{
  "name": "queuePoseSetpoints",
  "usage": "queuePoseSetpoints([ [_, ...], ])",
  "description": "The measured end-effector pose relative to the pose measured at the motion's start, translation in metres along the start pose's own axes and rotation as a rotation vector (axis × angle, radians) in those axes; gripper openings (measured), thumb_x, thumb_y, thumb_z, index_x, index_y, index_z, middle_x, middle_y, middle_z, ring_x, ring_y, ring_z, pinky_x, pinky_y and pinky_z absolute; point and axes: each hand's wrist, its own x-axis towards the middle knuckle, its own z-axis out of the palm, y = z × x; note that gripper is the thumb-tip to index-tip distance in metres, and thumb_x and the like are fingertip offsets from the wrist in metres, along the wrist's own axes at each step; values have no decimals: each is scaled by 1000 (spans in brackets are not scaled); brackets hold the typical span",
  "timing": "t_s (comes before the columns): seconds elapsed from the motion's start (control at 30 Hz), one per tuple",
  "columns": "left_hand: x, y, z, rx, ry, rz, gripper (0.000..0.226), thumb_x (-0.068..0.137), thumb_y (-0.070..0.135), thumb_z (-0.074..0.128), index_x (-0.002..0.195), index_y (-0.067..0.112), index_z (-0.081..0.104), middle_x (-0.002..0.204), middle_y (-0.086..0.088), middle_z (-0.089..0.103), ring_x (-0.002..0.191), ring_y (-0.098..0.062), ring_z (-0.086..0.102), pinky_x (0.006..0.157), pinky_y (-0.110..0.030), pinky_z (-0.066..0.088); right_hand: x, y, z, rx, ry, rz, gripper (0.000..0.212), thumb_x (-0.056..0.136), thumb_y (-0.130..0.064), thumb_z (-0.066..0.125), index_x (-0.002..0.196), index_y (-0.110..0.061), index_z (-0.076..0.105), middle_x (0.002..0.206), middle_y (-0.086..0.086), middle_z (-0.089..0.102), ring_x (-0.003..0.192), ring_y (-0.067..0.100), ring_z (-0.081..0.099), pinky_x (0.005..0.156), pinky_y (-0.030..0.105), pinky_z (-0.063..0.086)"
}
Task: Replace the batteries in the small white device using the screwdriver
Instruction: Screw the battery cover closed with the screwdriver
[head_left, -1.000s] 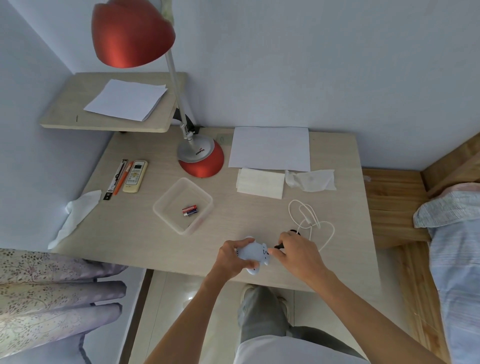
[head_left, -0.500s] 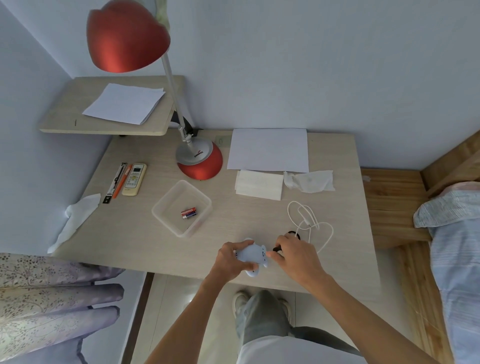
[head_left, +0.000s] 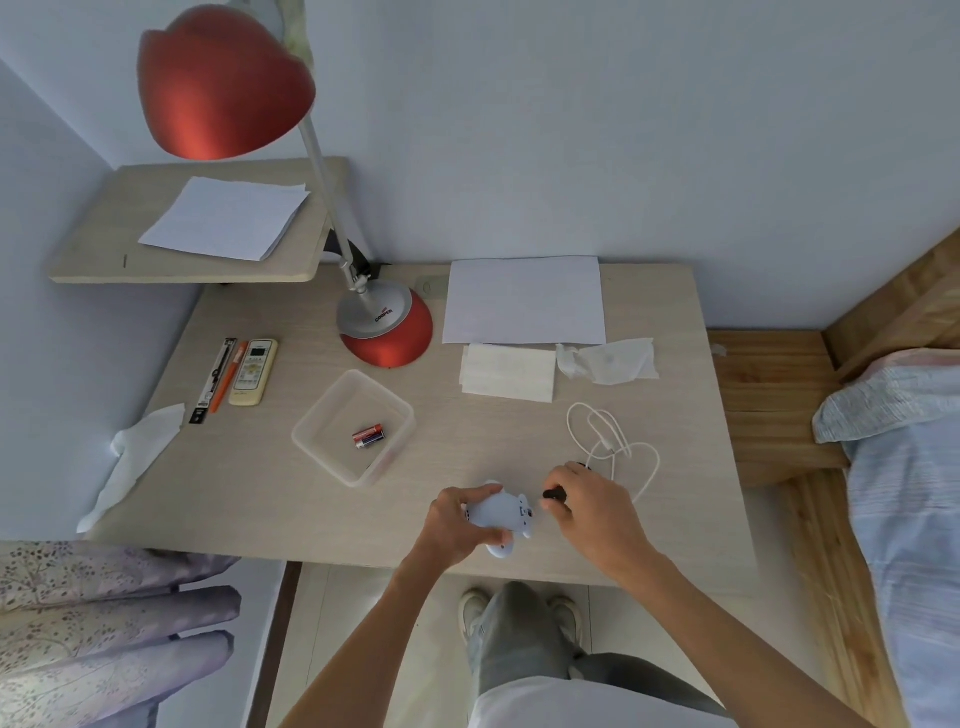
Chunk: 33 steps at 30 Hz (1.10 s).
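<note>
The small white device (head_left: 503, 517) lies at the near edge of the desk, held by my left hand (head_left: 457, 522) from its left side. My right hand (head_left: 589, 506) grips the black-handled screwdriver (head_left: 553, 494) just right of the device, a small gap away from it. The screwdriver's tip is too small to make out. Two batteries (head_left: 369, 435) lie in a clear plastic tray (head_left: 317, 434) to the left on the desk.
A white cable (head_left: 610, 447) coils behind my right hand. A red desk lamp (head_left: 387, 327), white paper (head_left: 524, 299), tissues (head_left: 608, 361), a remote (head_left: 253, 371) and pens (head_left: 218, 379) sit farther back. The desk edge (head_left: 363, 558) is just below the device. A bed (head_left: 904, 467) stands right.
My right hand with the screwdriver has drawn slightly to the right, off the device. My left hand keeps hold of the device in the same place.
</note>
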Motion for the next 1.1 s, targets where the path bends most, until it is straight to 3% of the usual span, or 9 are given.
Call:
queuePoseSetpoints([
  [0.1, 6, 3, -5, -60, 42, 21, 73, 63, 28, 103, 131, 29, 76, 129, 4, 69, 118, -18, 64, 91, -24, 59, -2, 10, -17, 216, 186, 174, 8, 91, -28, 78, 96, -28, 71, 90, -17, 69, 80, 3, 65, 70, 24, 54],
  [0.2, 14, 14, -11, -156, 68, 44, 70, 62, 20, 103, 127, 27, 78, 123, 8, 74, 110, -13, 69, 87, -25, 61, -4, 33, -36, 381, 411, 361, 10, 88, -25, 82, 94, -29, 75, 87, -18, 73, 79, 3, 69, 69, 26, 56],
  [0.4, 35, 35, -20, -234, 75, 74, 67, 63, 14, 102, 125, 29, 79, 121, 11, 76, 102, -11, 72, 91, -32, 63, -9, 86, -41, 393, 605, 666, 11, 88, -23, 80, 98, -25, 77, 89, -12, 76, 83, 10, 71, 72, 36, 62],
  [0.63, 45, 33, -15, -221, 70, 70, 66, 64, 14, 102, 123, 32, 80, 118, 14, 74, 100, -9, 71, 93, -40, 63, -20, 123, -13, 382, 571, 900, 7, 86, -22, 79, 91, -24, 76, 85, -7, 75, 78, 19, 71, 62, 31, 55],
  [0.73, 47, 25, -15, -196, 74, 89, 68, 65, 21, 103, 127, 34, 78, 121, 10, 72, 104, -17, 69, 90, -44, 63, -23, 133, 1, 380, 516, 962, 5, 82, -24, 79, 86, -25, 74, 82, -9, 73, 77, 20, 70, 62, 31, 54],
  [0.9, 48, 21, -17, -149, 65, 90, 71, 65, 23, 103, 129, 38, 76, 118, 1, 68, 105, -22, 66, 90, -45, 61, -26, 135, 10, 325, 480, 924, 6, 84, -28, 81, 82, -24, 77, 79, -9, 73, 73, 18, 66, 63, 30, 48],
  [1.1, 43, 14, -27, -232, 58, 44, 73, 64, 18, 103, 132, 27, 76, 128, 0, 71, 113, -22, 69, 94, -39, 63, -29, 135, 9, 331, 451, 892, 10, 83, -32, 82, 85, -25, 76, 81, -9, 74, 75, 17, 67, 67, 37, 58],
])
